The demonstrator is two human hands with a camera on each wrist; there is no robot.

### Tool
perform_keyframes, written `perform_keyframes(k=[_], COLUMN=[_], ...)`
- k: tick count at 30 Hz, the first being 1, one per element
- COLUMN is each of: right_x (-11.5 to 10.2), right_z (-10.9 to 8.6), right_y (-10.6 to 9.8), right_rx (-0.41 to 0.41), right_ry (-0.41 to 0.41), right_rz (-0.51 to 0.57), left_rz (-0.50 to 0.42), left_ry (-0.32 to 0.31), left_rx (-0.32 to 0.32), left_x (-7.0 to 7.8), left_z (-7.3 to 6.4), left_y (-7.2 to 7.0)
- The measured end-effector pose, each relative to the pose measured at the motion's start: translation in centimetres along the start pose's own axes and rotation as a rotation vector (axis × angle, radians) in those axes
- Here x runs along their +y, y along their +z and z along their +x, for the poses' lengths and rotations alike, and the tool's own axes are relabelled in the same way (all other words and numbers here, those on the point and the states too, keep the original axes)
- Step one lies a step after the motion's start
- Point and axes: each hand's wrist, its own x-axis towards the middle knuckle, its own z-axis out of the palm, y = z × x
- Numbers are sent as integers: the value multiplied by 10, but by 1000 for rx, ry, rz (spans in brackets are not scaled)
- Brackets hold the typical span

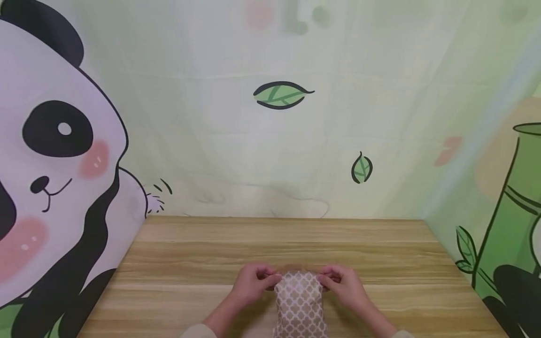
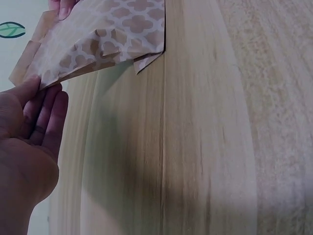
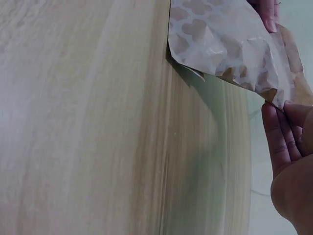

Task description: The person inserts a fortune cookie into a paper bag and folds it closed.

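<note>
A brown paper bag (image 1: 299,300) with a white lattice pattern lies at the front middle of the table, its far end raised. My left hand (image 1: 252,283) pinches the left edge of that end between thumb and fingers. On the opposite edge, my right hand (image 1: 343,285) pinches it the same way. Both wrist views show the bag's raised end creased, with a plain brown strip beyond the pattern. In the left wrist view the patterned paper (image 2: 139,22) slopes down to the table, a small folded corner sticking out below.
The wooden table (image 1: 203,253) has a light striped grain. Behind it hangs a pale green cloth backdrop (image 1: 211,117) with printed leaves. A printed panda (image 1: 55,141) fills the left side, and printed bamboo (image 1: 507,234) the right.
</note>
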Motion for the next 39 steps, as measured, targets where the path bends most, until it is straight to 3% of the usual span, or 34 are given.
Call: perform_keyframes(k=[16, 22, 30, 39], right_x=[0, -2, -3, -1], right_z=[1, 0, -2, 0], right_y=[3, 2, 0, -1], right_rx=[-10, -17, -30, -45], right_ry=[33, 56, 55, 59], right_rz=[50, 59, 101, 100], left_rz=[-150, -217, -273, -253], left_ry=[-12, -67, -229, -239], left_rx=[-78, -114, -95, -141], left_x=[1, 4, 9, 9], left_z=[1, 7, 16, 17], left_y=[-8, -12, -11, -12])
